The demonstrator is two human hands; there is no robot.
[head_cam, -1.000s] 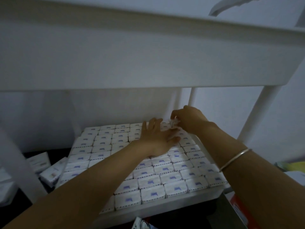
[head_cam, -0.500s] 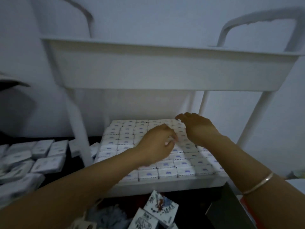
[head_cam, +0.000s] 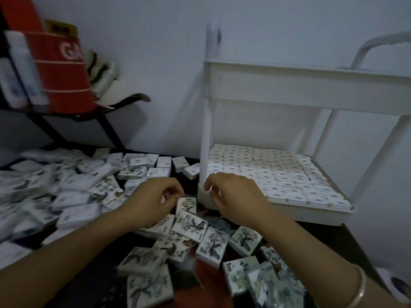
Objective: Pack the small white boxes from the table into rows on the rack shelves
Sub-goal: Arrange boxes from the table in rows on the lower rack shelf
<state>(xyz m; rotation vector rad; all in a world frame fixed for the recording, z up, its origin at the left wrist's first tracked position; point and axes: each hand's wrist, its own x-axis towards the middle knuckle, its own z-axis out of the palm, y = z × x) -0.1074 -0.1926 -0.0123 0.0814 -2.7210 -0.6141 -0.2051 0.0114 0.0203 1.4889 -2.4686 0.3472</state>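
Small white boxes (head_cam: 189, 225) with bird-and-branch pictures lie scattered over the dark table, many more piled at the left (head_cam: 73, 196). The white rack (head_cam: 311, 87) stands at the right; its lower shelf (head_cam: 311, 215) is packed with rows of boxes (head_cam: 278, 174). My left hand (head_cam: 153, 201) hovers over the loose boxes with fingers curled, fingertips at the top of an upright box (head_cam: 186, 205); whether it grips it is unclear. My right hand (head_cam: 235, 196) hangs beside the rack's front-left post (head_cam: 205, 130), fingers bent and apart, holding nothing.
A black shelf (head_cam: 66, 112) at the upper left carries a red container (head_cam: 60, 70) and white bottles (head_cam: 20, 70). A white wall stands behind. A metal bangle (head_cam: 358, 292) is on my right wrist.
Both hands have drawn back from the packed lower shelf to the loose boxes on the table. The view has swung left and down, showing the table pile and black shelf.
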